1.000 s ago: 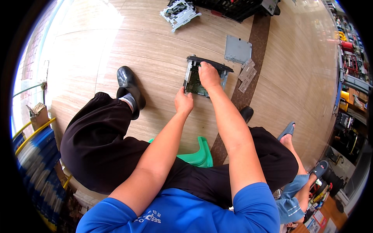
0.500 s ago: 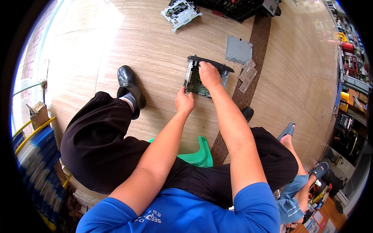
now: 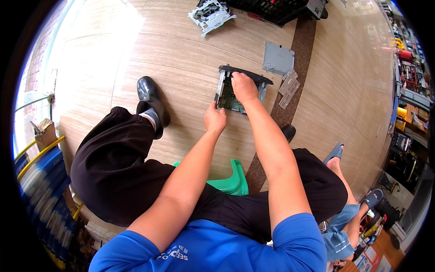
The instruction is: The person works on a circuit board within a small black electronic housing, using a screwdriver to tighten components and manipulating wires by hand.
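An opened electronic unit, which looks like a car stereo [image 3: 230,97], lies on the floor in front of me, its green circuit board bare and its black front panel [image 3: 247,74] on the far side. My left hand [image 3: 215,118] is closed on the unit's near left corner, thumb and fingers pinching the edge. Over the board reaches my right hand [image 3: 245,87], fingers pressed together just behind the front panel. What those fingertips hold, if anything, is hidden by the hand.
A grey metal cover [image 3: 278,57] and a perforated metal plate [image 3: 289,89] lie right of the unit. Farther off sit a metal mechanism [image 3: 211,17] and a black case [image 3: 276,10]. A green plastic stool [image 3: 233,181] is beneath me. Another person's sandalled foot [image 3: 335,158] is at right.
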A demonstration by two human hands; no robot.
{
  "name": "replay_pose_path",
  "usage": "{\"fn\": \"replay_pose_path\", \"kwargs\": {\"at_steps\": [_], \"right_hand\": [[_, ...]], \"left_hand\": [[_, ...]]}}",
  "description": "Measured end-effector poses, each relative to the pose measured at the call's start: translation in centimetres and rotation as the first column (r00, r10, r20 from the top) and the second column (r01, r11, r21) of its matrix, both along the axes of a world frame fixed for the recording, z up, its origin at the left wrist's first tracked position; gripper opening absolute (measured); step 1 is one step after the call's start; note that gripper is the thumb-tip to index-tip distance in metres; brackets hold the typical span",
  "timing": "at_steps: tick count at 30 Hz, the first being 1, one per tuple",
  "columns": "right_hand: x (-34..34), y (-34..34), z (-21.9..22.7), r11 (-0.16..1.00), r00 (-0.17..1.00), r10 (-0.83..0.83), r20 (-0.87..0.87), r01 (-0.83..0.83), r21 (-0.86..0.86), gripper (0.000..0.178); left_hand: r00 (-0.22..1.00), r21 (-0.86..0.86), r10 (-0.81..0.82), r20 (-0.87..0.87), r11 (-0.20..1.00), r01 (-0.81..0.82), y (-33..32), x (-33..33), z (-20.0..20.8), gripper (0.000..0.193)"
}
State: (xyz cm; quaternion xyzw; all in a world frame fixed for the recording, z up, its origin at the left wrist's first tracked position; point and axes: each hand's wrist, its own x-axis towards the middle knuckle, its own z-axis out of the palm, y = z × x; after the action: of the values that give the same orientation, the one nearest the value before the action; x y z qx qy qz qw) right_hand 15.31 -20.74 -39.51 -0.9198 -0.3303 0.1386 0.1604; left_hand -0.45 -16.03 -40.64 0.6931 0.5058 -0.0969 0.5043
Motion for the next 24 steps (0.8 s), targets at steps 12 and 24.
{"fn": "replay_pose_path", "kwargs": {"at_steps": [12,24], "right_hand": [[0.3,0.2,0.5,0.999,0.999,0.041,-0.019,-0.041,-0.009,0.015],[-0.1,0.2,0.1,1.0,0.999,0.017,0.043,-0.018,0.026,0.016]], "left_hand": [[1.0,0.05,0.007,0.009,0.999,-0.007,-0.3,-0.1,-0.5,0.046],[1.0,-0.001,-0.001,-0.003,1.0,0.001,0.1,0.1,0.7,0.045]]}}
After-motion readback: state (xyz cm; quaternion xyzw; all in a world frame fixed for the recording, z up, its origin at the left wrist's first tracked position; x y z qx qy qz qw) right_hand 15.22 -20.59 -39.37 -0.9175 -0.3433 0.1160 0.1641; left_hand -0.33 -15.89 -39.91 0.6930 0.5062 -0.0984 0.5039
